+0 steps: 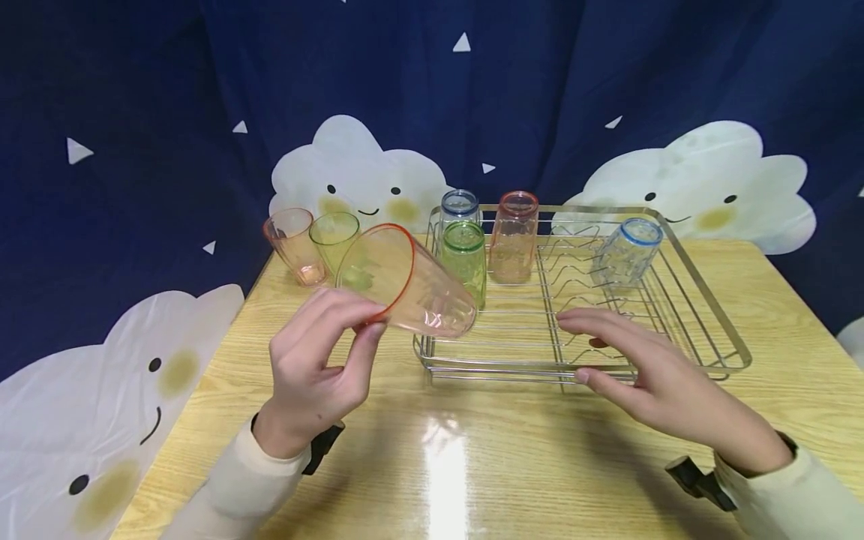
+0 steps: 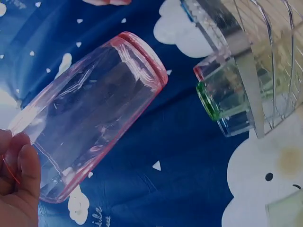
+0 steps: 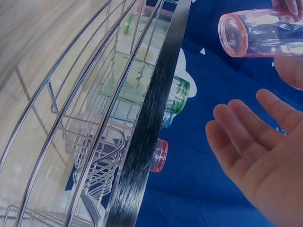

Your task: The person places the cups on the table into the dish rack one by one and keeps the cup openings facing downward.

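My left hand [image 1: 324,352] pinches the rim of a clear reddish-pink tumbler [image 1: 432,300] between thumb and fingers. The tumbler is tilted on its side, mouth toward the upper left and base toward the lower right, in front of the rack's left end. In the left wrist view its thick pink base [image 2: 142,61] points away from the fingers. My right hand [image 1: 655,375] holds nothing; its fingers are loosely spread over the front rail of the wire dish rack [image 1: 513,367]. In the right wrist view the right palm [image 3: 265,165] faces the tumbler's side.
Upside down in the rack stand a green tumbler [image 1: 466,262], a dark blue one [image 1: 460,204], a red one [image 1: 515,240] and, farther right, a tilted light blue one [image 1: 628,251]. An orange tumbler [image 1: 297,247] and a yellow-green one [image 1: 335,232] stand upright on the table [image 1: 378,472] at left.
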`<action>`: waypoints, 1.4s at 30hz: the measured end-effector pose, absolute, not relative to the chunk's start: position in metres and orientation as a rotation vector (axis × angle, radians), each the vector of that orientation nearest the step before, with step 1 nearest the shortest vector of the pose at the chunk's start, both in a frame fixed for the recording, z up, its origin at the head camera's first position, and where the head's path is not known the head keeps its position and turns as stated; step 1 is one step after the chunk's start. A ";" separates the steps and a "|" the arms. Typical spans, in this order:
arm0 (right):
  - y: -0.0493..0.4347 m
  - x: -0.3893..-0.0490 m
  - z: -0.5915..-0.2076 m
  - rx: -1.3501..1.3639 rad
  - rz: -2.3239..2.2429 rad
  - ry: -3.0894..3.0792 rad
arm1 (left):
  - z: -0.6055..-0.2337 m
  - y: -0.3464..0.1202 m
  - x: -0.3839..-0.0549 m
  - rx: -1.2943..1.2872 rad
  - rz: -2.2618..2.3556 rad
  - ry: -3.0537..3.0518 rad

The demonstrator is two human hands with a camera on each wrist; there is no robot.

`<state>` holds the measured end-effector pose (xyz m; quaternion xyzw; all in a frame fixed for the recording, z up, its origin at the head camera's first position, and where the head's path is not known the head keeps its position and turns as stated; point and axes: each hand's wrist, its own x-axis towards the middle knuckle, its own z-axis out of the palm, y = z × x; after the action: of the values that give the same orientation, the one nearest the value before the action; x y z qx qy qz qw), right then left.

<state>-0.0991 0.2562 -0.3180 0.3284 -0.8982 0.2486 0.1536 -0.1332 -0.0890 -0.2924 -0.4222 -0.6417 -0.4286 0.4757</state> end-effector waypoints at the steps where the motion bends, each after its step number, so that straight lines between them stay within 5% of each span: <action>1: 0.256 -0.099 -0.318 0.942 0.707 -2.577 | -0.293 -0.087 -0.132 -1.051 -1.050 -1.559; 42: 0.236 -0.104 -0.328 1.013 0.897 -2.592 | -0.300 -0.040 -0.117 -1.483 -1.007 -1.321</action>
<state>-0.1039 0.2365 -0.3277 0.3444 -0.8813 0.3049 0.1088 -0.1167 -0.0404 -0.3001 -0.5974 -0.5323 -0.4058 0.4417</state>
